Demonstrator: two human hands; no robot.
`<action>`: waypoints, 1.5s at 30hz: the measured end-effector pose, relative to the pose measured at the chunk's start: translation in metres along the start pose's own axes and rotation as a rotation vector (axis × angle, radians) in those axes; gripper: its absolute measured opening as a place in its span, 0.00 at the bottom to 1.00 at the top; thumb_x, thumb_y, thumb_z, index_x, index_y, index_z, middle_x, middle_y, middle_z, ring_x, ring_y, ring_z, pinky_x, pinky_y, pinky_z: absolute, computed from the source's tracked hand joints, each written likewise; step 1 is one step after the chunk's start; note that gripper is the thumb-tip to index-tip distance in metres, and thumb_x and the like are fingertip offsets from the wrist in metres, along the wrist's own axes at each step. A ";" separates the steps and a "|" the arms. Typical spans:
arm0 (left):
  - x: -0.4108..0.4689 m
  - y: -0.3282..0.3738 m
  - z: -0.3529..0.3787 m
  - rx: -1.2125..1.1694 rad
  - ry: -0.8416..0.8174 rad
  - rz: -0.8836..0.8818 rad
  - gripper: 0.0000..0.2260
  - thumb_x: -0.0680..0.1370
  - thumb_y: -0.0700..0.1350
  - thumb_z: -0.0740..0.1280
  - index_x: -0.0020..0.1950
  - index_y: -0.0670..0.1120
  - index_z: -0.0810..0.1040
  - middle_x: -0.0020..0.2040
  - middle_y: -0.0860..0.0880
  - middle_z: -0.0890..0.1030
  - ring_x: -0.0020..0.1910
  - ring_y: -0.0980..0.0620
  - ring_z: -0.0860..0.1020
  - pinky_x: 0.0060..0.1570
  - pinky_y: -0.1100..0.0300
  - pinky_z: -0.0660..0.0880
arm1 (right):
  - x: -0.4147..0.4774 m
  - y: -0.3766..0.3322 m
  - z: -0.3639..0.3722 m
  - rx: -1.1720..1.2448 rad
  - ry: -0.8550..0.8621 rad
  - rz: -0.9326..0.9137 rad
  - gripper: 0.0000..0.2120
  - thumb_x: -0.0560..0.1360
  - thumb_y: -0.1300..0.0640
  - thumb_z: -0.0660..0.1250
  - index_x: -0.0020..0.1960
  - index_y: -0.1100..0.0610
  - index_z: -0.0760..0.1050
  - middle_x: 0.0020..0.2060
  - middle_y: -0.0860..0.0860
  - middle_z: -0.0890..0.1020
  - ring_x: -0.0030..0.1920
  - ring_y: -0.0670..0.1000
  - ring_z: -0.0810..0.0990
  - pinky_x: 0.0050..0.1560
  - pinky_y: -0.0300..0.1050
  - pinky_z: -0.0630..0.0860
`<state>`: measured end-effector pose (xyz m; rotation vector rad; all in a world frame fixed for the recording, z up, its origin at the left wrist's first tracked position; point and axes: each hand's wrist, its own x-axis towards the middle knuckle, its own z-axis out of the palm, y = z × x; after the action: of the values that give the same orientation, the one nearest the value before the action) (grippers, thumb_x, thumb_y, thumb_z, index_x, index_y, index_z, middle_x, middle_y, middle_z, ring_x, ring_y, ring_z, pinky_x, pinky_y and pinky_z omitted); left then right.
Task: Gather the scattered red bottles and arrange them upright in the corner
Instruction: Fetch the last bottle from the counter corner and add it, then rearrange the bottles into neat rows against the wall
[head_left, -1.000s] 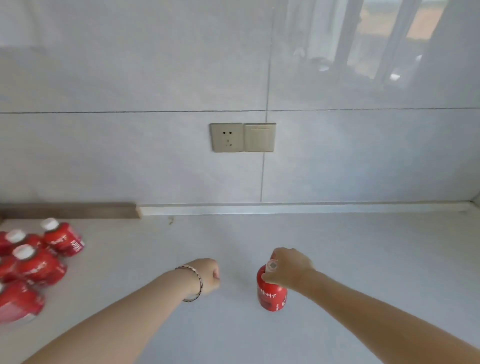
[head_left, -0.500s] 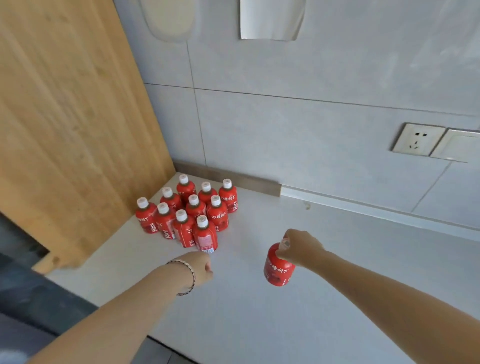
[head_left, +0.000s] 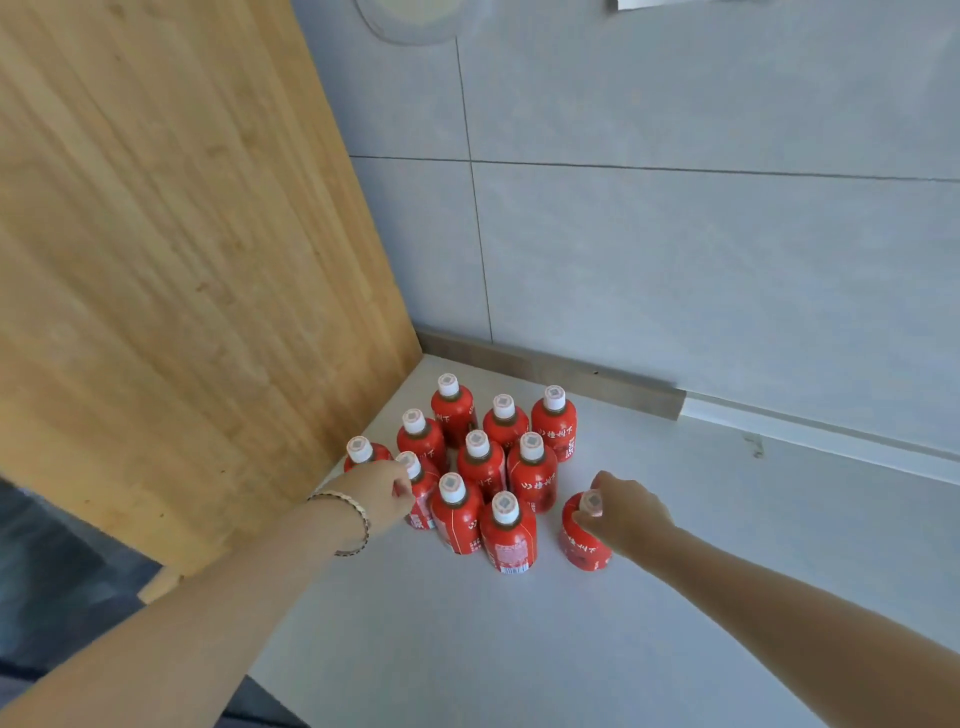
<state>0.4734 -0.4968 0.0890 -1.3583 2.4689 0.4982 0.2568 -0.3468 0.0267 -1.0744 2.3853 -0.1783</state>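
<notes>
Several red bottles with white caps (head_left: 480, 462) stand upright in a tight cluster in the corner of the white counter (head_left: 597, 649). My right hand (head_left: 621, 506) grips the neck and cap of one more red bottle (head_left: 582, 540), upright at the right front edge of the cluster. My left hand (head_left: 382, 491), with a bracelet on the wrist, is curled against a bottle (head_left: 421, 499) on the cluster's left side; the fingers are hidden, so I cannot tell whether it holds that bottle.
A tall wooden panel (head_left: 182, 260) forms the left wall of the corner. Grey tiles (head_left: 675, 260) form the back wall, with a metal trim strip (head_left: 550, 371) along its base. The counter's front edge runs at lower left.
The view has closed in on the corner. My right hand carried its bottle left to the edge of the cluster. My left hand reached forward to the cluster's left side.
</notes>
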 end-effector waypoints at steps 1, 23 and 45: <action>0.008 -0.003 -0.007 -0.009 0.023 -0.008 0.07 0.78 0.46 0.58 0.44 0.46 0.73 0.44 0.46 0.76 0.49 0.45 0.76 0.48 0.56 0.72 | 0.005 -0.002 -0.001 -0.063 0.004 -0.003 0.22 0.75 0.44 0.60 0.63 0.56 0.68 0.55 0.52 0.80 0.55 0.53 0.79 0.45 0.42 0.74; 0.229 -0.008 -0.038 0.083 -0.121 0.441 0.22 0.76 0.50 0.62 0.69 0.49 0.65 0.65 0.44 0.75 0.59 0.43 0.76 0.58 0.50 0.76 | 0.121 -0.146 -0.016 0.054 0.028 0.215 0.22 0.76 0.49 0.61 0.68 0.53 0.66 0.57 0.55 0.78 0.52 0.55 0.78 0.52 0.47 0.76; 0.362 -0.038 -0.043 -0.378 0.298 0.125 0.21 0.73 0.49 0.70 0.57 0.36 0.71 0.58 0.35 0.73 0.57 0.35 0.74 0.52 0.48 0.73 | 0.192 -0.161 -0.003 0.150 0.219 0.328 0.15 0.74 0.44 0.60 0.54 0.54 0.71 0.43 0.52 0.81 0.41 0.54 0.76 0.40 0.44 0.71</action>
<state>0.3140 -0.8074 -0.0237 -1.5140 2.8189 0.8882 0.2551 -0.5964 0.0036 -0.6102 2.6537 -0.3663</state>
